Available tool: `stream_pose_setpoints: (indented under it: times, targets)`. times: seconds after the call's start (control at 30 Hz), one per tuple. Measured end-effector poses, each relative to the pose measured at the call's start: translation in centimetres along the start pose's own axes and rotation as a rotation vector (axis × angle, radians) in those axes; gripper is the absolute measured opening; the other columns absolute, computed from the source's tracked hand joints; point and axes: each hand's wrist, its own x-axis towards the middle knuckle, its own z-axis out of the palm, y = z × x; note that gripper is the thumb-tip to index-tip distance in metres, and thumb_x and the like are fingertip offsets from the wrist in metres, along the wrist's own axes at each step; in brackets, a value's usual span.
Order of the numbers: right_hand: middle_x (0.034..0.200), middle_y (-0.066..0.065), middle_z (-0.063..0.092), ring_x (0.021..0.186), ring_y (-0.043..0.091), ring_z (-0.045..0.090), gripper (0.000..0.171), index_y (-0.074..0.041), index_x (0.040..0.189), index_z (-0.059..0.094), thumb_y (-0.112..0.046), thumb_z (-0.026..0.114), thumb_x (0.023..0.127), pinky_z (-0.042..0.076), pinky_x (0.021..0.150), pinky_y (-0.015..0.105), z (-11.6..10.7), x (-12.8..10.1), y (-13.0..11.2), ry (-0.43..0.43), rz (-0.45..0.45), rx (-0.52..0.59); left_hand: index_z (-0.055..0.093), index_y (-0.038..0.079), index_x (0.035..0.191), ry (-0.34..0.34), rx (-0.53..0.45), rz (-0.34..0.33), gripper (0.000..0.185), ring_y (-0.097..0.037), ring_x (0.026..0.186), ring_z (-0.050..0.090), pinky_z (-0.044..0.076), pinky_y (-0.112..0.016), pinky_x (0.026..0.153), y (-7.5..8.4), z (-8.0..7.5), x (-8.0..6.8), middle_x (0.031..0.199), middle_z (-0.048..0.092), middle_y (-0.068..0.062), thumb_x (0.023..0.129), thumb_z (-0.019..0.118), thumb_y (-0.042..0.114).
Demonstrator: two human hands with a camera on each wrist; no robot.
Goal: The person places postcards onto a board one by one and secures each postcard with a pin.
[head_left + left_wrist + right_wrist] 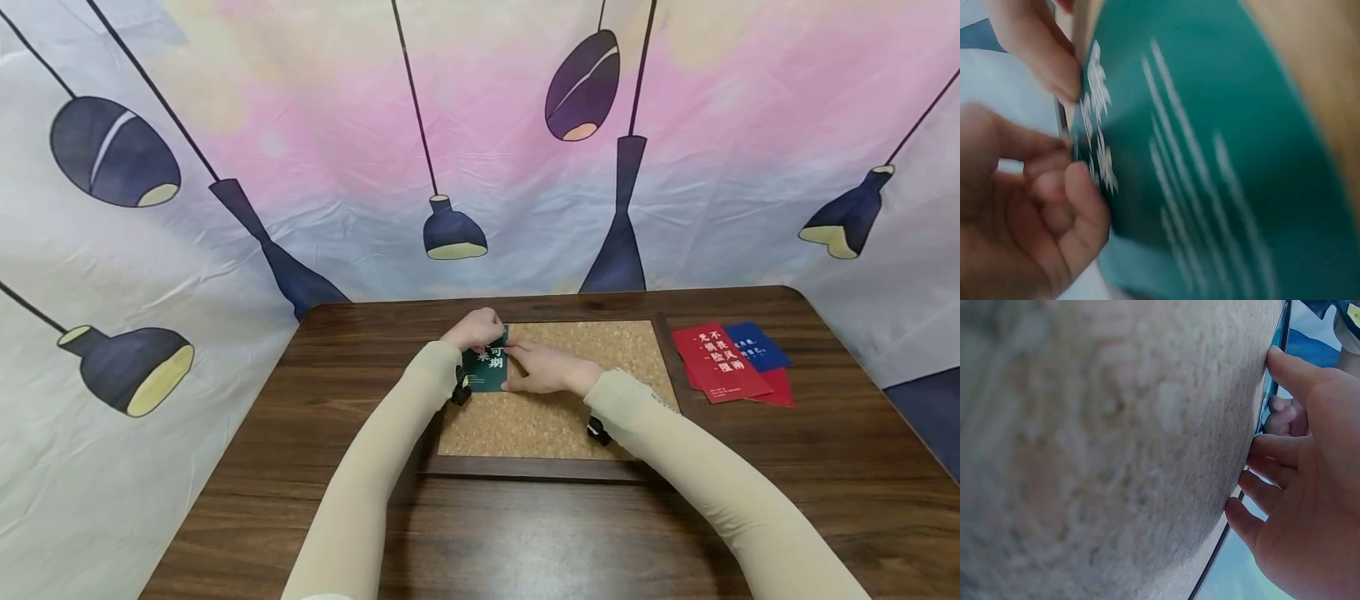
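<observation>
A green card [486, 382] with white lettering lies upright against the upper left of a cork board [532, 429]. My left hand [476, 329] is at the card's top, fingers curled. In the left wrist view this hand [1035, 219] brings its thumb and forefinger tips together right at the green card [1210, 94]; I cannot tell what small thing they pinch, as the fingertips hide it. My right hand [551, 369] lies over the board with fingers stretched out to the card's right edge. The right wrist view shows those fingertips [1275, 359] resting along the card's edge and the cork.
Right of the board, a red card [720, 375] with white lettering overlaps another red card [780, 392] and a blue card [757, 346]. The board's dark wooden frame [540, 468] rests on the brown wooden table [555, 542]. Behind hangs a cloth [510, 125] printed with lamps.
</observation>
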Motion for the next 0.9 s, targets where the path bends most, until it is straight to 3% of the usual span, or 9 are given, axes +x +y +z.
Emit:
stream_pose_setpoints:
  times: [0.1,0.2,0.4,0.67,0.9]
  targets:
    - [0.166,0.012,0.021,0.149,0.032,0.027,0.08,-0.006,0.159,0.028,-0.053,0.055,0.101,0.028,0.118,0.048,-0.07,0.06,0.02,-0.003,-0.004,0.0,0.054,0.004,0.099,-0.03,0.167,0.059,0.018,-0.013,0.054,0.039,0.043,-0.029,0.057,-0.19,-0.32,0.14,0.077,0.045,-0.002,0.106,0.042,0.015]
    - [0.166,0.012,0.021,0.149,0.031,0.027,0.08,-0.006,0.159,0.028,-0.052,0.055,0.101,0.028,0.118,0.048,-0.22,0.07,-0.04,-0.002,-0.006,-0.007,0.057,0.006,0.114,-0.042,0.228,0.081,0.018,-0.015,0.059,0.045,0.042,-0.029,0.057,-0.21,-0.55,0.16,0.097,0.056,-0.008,0.106,0.043,0.014]
    - [0.165,0.012,0.023,0.149,0.032,0.028,0.079,-0.006,0.159,0.028,-0.053,0.054,0.101,0.028,0.118,0.048,-0.38,-0.01,-0.17,-0.003,-0.002,-0.034,0.058,0.005,0.116,-0.031,0.224,0.098,0.021,-0.016,0.06,0.046,0.042,-0.03,0.056,-0.1,-0.56,0.15,0.104,0.059,-0.011,0.107,0.042,0.016]
    - [0.165,0.012,0.022,0.149,0.031,0.028,0.079,-0.006,0.159,0.028,-0.053,0.054,0.101,0.029,0.118,0.047,-0.25,0.05,-0.12,-0.002,-0.004,-0.036,0.056,0.005,0.11,-0.013,0.176,0.123,0.019,-0.016,0.059,0.043,0.042,-0.029,0.056,-0.31,-0.77,-0.19,0.092,0.053,-0.01,0.109,0.041,0.017]
    - [0.165,0.012,0.022,0.149,0.032,0.028,0.079,-0.005,0.159,0.029,-0.053,0.054,0.101,0.029,0.117,0.048,-0.24,-0.14,-0.2,-0.004,-0.005,-0.03,0.061,0.005,0.114,0.081,0.199,0.159,0.018,-0.02,0.072,0.056,0.048,-0.033,0.066,-0.35,-0.47,0.0,0.101,0.062,-0.01,0.107,0.049,0.016]
